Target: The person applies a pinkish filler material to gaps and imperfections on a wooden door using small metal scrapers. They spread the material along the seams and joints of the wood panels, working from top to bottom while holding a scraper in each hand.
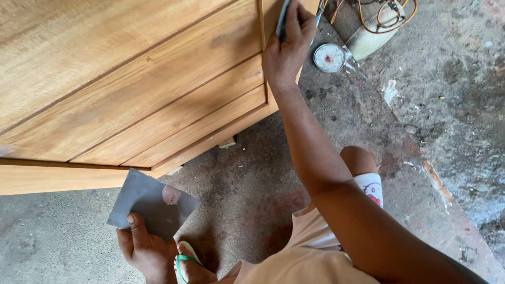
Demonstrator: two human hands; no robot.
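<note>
Filler (pixel 172 194) sits on the grey plate (pixel 150 202) that the left hand (pixel 144 250) pinches by its edge; tilted, it may slide off. Right hand (pixel 286 50), closed on a scraper (pixel 282 18) at the wooden panel (pixel 131 89), might gouge it.

The cabinet (pixel 131 89) is smooth, bare wood. The floor (pixel 431 105) is rough, stained concrete. The sheet (pixel 150 202) looks like dull grey metal.

Golden-brown panel (pixel 131 79), grey sheet (pixel 144 202)
</note>
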